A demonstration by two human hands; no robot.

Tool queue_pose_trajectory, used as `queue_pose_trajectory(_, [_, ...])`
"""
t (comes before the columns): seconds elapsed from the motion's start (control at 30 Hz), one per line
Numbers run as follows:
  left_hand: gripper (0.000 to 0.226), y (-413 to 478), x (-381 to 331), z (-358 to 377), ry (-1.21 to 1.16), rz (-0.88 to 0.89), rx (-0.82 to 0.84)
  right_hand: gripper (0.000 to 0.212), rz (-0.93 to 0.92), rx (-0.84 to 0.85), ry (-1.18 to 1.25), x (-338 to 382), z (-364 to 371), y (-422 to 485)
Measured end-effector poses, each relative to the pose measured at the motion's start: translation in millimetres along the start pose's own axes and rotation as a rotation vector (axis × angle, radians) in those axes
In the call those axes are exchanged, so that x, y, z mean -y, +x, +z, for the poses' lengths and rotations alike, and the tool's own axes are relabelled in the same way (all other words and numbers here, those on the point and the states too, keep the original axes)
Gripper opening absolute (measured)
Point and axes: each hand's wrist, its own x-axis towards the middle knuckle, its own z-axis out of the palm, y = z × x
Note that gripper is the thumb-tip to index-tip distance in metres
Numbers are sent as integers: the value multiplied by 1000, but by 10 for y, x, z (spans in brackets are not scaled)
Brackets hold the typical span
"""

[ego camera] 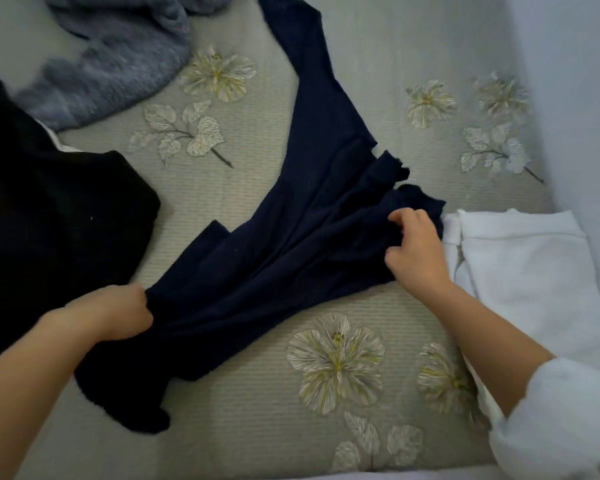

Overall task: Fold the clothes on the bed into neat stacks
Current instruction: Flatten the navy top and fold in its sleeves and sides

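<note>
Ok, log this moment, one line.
navy garment: unfolded | left hand: grips near end | right hand: pinches right edge | white garment: folded

A bed [205, 195] fills nearly the whole view, its grey-green ribbed cover [243, 427] embroidered with pale flowers [336, 358] and leaves, with blooms at six, eleven and two o'clock. A plain pale wall [575, 98] runs along three o'clock — the light is soft and even.

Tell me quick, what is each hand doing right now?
Left hand: closed, gripping the navy garment at its near end.
Right hand: closed, fingers pinching the same navy garment.
</note>
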Motion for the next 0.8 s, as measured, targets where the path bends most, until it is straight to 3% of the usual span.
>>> queue_pose_trajectory(0.07, [31,18,239,-25,5,-121,-164,66,7,-34,-128,-24,38,-80])
queue_pose_trajectory(0.13, [35,42,327,-2,-67,-151,-529,80,99,51,-156,-39,97,-111])
queue_pose_trajectory(0.2, [48,3,162,74,-111,-73,-812,73,184,196,-101,-73,203,-142])
queue_pose_trajectory(0.27, [57,-93,-181,177,-149,101,-923,49,202,240,19,-90,269,-186])
queue_pose_trajectory(0.37, [43,-217,-794,428,-264,402,-785,15,187,228,218,-44,209,-311])
queue_pose_trajectory(0.43, [32,-360,-1165,599,-520,509,-476,13,250,309,387,-8,132,-443])
queue_pose_trajectory(0.5, [45,-537,-1466,812,-687,607,-237,20,330,410,538,30,36,-640])
queue_pose_trajectory(0.6, [93,-667,-1707,1142,-712,682,-175,14,385,616,724,45,-105,-903])
queue_pose_trajectory(0.63, [91,-672,-1734,1225,-738,659,-185,14,399,703,815,39,-161,-968])
queue_pose_trajectory(0.7, [57,-663,-1755,1321,-914,672,-256,21,397,805,906,-19,-258,-1040])
queue_pose_trajectory(0.77, [27,-701,-1715,1293,-1192,562,-288,22,371,734,808,-121,-249,-1052])
queue_pose_trajectory(0.8, [30,-732,-1675,1255,-1306,483,-285,23,367,610,693,-195,-203,-1041])
